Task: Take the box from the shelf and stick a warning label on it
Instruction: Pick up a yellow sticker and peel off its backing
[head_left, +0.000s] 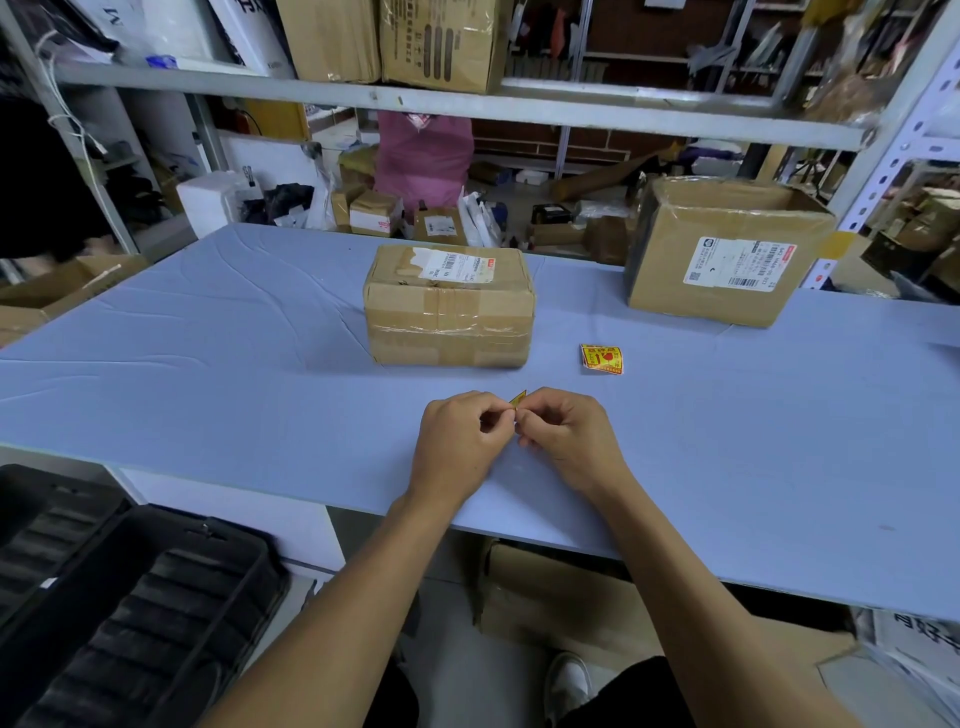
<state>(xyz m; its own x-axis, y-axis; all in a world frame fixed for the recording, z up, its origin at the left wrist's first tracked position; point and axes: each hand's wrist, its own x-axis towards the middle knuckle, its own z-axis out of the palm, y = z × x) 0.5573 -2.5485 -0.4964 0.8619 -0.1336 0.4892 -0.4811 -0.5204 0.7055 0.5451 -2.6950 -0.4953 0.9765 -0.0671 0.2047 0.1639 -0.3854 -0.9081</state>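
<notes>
A taped cardboard box (449, 305) with a white shipping label on top stands in the middle of the blue table (208, 364). In front of it, near the table's front edge, my left hand (460, 441) and my right hand (569, 436) meet fingertip to fingertip. Both pinch a small yellow warning label (518, 399), of which only a corner shows above the fingers. A second yellow and red warning label (601, 358) lies curled on the table to the right of the box.
A larger open cardboard box (727, 249) stands at the back right of the table. A grey shelf rail (467, 106) crosses above, with cartons on it. Black plastic trays (130, 597) sit low at the left. Parcels clutter the floor behind the table.
</notes>
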